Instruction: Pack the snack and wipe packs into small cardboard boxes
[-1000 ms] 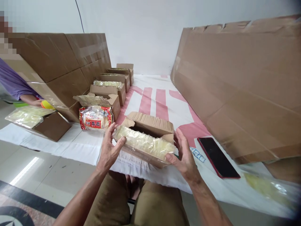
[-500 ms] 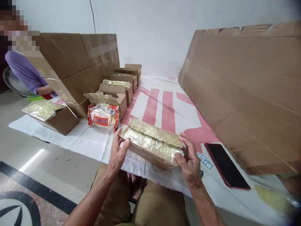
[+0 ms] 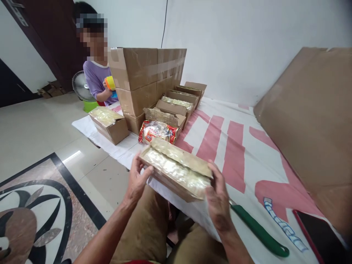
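Note:
Between my two hands is a small cardboard box [image 3: 176, 189], its top flap raised and clear-wrapped pale packets showing inside. My left hand [image 3: 137, 178] grips its left end, thumb on the near edge. At the right end my right hand [image 3: 218, 196] closes round the corner, with the thumb in front. The box is tilted over the table's front edge. Just beyond it lies a red-and-clear food packet [image 3: 158, 132], partly hidden by the raised flap. To the right of my right hand rests a tool with a green handle [image 3: 258, 229]; its other end is hidden behind that hand.
Several open small boxes [image 3: 176, 107] stand in a row beside stacked large cartons [image 3: 140, 69]. Another packed box [image 3: 110, 126] sits at the left table edge. A phone [image 3: 319, 234] and a big carton [image 3: 302, 121] are at right. A person [image 3: 95, 80] sits beyond the cartons.
The view has turned left, bringing the person and more floor into sight. My hands still hold the box, now nearer the red packet in view. The green handle has come into view.

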`<state>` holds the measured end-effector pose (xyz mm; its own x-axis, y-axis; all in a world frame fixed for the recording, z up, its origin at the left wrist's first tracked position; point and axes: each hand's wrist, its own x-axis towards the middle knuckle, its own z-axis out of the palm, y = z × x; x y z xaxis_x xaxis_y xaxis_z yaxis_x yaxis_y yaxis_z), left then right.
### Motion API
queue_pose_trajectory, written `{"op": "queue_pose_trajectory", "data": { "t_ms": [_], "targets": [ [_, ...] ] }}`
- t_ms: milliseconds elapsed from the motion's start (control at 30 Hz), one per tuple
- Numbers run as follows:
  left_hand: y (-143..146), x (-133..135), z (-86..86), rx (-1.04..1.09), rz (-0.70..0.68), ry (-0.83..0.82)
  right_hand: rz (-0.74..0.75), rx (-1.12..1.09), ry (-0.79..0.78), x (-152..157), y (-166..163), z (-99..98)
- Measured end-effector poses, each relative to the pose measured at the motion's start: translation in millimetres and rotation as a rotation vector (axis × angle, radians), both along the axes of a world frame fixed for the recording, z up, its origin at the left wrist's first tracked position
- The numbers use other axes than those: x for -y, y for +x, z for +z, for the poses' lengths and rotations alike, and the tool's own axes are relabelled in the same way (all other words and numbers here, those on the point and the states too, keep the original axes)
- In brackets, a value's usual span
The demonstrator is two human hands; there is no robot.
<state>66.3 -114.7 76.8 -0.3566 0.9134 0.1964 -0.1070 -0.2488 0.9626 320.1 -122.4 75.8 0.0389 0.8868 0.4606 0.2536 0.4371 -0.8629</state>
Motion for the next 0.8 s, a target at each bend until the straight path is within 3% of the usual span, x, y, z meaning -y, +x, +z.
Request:
{"op": "queue_pose_trajectory", "data": {
  "t_ms": [200,333,433,567,667,800],
  "targets": [
    [-80.6,-36.0,-5.9,-0.060,0.277,0.079,0.205,-0.014,-0.047,-69.2,-91.7,3.2],
    [-98.2,-63.3,-28.4,-0.081,0.296,0.009,0.237,-0.049,-0.064,-92.3,-108.9,-6.4],
    [-89.5,-59.3,-46.1,-0.043,0.360,-0.064,0.236,-0.114,-0.089,-90.3,-96.5,-17.4],
    [-56.4,-23.7,-66.7,-0.100,0.410,-0.172,0.140,-0.042,-0.156,-84.4,-74.2,-36.7],
    [-32.3,-2.9,-77.9,-0.280,0.372,-0.143,0.062,0.034,-0.149,-88.0,-65.9,-52.4],
    [-24.2,-7.5,-83.1,-0.428,0.332,-0.068,0.022,0.087,-0.095,-97.3,-62.2,-71.7]
  ]
}}
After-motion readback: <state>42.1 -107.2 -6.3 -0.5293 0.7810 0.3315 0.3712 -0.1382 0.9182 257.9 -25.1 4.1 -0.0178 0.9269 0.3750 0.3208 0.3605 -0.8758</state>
